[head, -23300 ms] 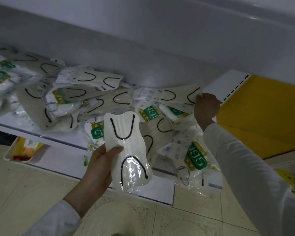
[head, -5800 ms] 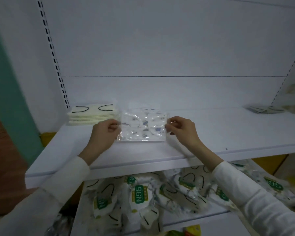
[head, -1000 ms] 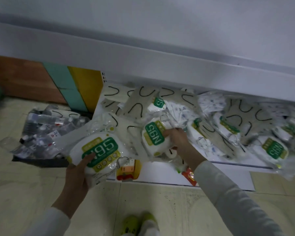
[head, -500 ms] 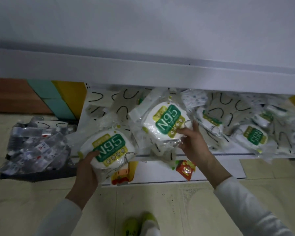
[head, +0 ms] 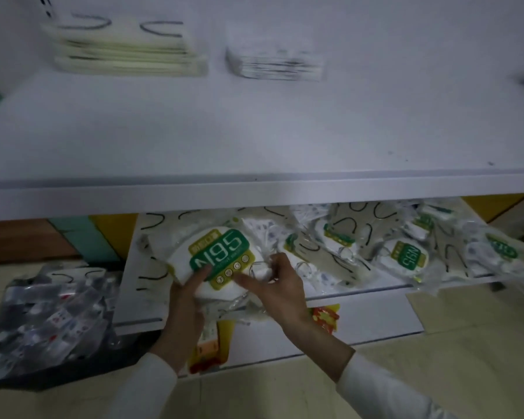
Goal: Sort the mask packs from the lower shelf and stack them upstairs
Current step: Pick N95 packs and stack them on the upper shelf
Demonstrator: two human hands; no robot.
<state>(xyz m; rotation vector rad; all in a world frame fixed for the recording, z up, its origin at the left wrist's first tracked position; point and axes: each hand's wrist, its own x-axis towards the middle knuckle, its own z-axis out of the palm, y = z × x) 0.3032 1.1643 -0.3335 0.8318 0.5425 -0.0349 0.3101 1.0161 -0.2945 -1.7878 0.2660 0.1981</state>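
Observation:
Both hands hold white N95 mask packs [head: 217, 258] with a green label, in front of the lower shelf [head: 360, 290]. My left hand [head: 186, 293] grips them from below on the left, thumb on the label. My right hand [head: 280, 284] pinches their right side. Several more mask packs [head: 409, 257] lie jumbled on the lower shelf. On the upper shelf [head: 254, 131] sit a stack of cream masks with black loops [head: 127, 51] at the back left and a smaller stack of patterned clear packs [head: 274, 63] beside it.
A dark tray of clear-wrapped items [head: 52, 316] sits on the tiled floor at the left. Small red and yellow packets [head: 324, 317] lie below the lower shelf. A green and yellow panel [head: 94, 234] stands behind the shelf's left end.
The two N95 packs, held apart a moment ago, are now brought together in both hands. The view has tilted up, bringing the upper shelf and its stacks into sight.

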